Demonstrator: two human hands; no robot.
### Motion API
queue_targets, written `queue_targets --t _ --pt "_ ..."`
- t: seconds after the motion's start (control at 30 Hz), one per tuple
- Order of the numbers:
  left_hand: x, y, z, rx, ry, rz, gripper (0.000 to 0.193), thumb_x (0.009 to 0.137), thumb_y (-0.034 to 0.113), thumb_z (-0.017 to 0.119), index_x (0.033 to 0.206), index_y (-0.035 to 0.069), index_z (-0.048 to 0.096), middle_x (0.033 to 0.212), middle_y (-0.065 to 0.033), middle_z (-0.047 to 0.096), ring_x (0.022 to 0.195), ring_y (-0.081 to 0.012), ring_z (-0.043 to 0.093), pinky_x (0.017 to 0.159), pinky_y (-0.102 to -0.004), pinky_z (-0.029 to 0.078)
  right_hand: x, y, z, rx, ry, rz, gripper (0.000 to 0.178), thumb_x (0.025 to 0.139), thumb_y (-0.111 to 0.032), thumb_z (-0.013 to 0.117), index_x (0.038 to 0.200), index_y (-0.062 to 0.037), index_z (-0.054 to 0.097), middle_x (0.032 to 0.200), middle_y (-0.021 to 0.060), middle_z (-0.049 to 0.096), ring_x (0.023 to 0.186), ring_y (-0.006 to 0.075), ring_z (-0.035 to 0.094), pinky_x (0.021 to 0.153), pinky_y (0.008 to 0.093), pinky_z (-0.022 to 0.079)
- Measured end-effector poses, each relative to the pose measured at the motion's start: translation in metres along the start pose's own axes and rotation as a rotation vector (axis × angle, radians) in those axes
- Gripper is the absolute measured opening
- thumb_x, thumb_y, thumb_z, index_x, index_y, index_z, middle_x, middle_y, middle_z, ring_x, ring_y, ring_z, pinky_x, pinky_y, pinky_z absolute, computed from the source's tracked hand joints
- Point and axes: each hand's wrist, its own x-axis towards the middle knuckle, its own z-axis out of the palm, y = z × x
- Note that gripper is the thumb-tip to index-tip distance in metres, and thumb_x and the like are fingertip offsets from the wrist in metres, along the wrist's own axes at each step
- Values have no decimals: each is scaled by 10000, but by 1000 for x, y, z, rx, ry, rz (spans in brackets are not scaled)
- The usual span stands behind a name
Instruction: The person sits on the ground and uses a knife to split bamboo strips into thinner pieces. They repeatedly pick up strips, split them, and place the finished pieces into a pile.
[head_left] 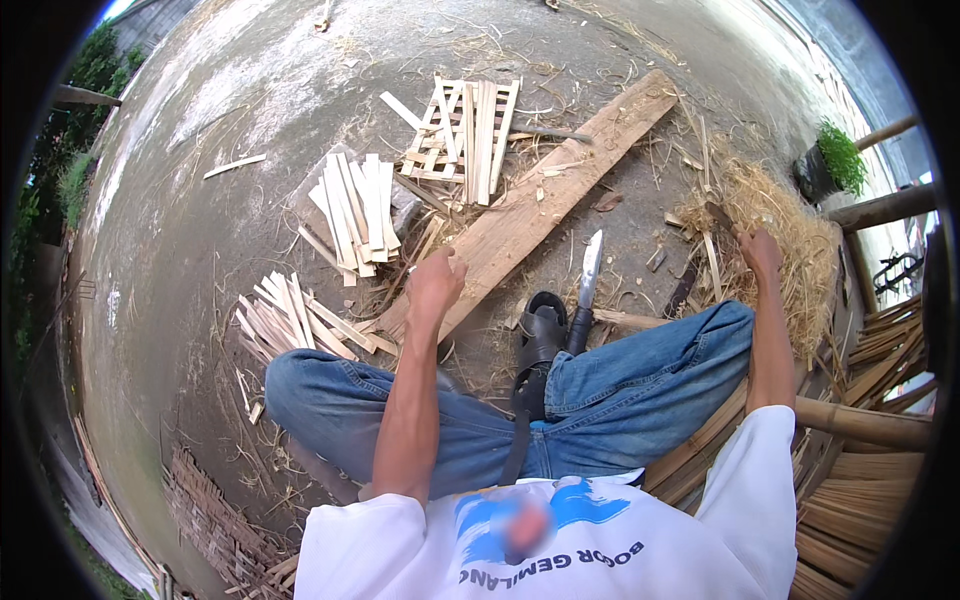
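Note:
My left hand (pixel 436 284) is closed, with fingers curled, above the lower left part of a long brown wooden plank (pixel 560 195). Whether it holds anything is hidden. Out to the right, my right hand (pixel 760 252) grips a short, dark, flat piece (pixel 719 214), which could be a blade or a sliver of wood. That hand is beside a heap of straw-like shavings (pixel 790 220). Between my legs, a large knife (pixel 590 268) with a black handle lies on the ground, its blade pointing away from me, next to a black sandal (pixel 543 325).
Pale wooden slats lie left of the plank in a near bundle (pixel 290 318) and a middle bundle (pixel 358 210). More slats rest on a slatted rack (pixel 440 140) farther off. A bamboo pole (pixel 865 424) and stacked strips (pixel 870 500) are at the right. A potted plant (pixel 838 160) stands beyond.

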Motion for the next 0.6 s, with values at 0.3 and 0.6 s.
queue_targets --t 0.3,0.6 --pt "-4 -55 73 346 69 -216 1333 605 455 929 1559 -24 131 1574 -323 231 1430 -470 321 1179 -610 190 -59 -170 -48 434 -240 -441 431 916 -440 637 1058 -42 720 784 154 698 729 294 684 724 415 515" --pt "-5 -72 91 271 57 -225 1424 548 364 960 1578 4 44 1567 -342 217 1464 -505 209 1178 -648 147 -142 -366 -28 354 -459 -992 425 900 -459 686 1160 -124 685 895 164 730 846 319 701 771 438 536"
